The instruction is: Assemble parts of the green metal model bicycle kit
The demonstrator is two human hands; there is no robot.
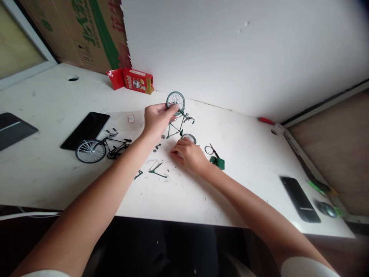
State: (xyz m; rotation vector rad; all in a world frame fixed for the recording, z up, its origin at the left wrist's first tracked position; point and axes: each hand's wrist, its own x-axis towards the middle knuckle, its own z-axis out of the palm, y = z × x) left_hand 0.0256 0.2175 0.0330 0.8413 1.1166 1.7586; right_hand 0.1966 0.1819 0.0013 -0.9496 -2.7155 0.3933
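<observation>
The left forearm slants up from the lower left, and the left hand (157, 118) sits ahead of the right, higher in view. Its thumb lies along the near face of a green-rimmed wheel (173, 97), over the hub area, with fingers behind, pinching the wheel upright. The slim green bicycle frame (181, 124) hangs below that hand, handlebar side toward the right.

The right forearm enters from the lower right, angled inward, and the right hand (190, 154) is low over the worktop (184, 204), knuckles up, fingers curled toward the left. Its fingertips are drawn close together; whether they pinch anything cannot be told. A second wheel (189, 136) shows just beyond its knuckles, partly covered by them.

Nearer the person than the left hand lies a green forked part (157, 171). A black model bicycle (98, 150) stands left of the left wrist; green pieces (220, 163) lie right of the right hand.
</observation>
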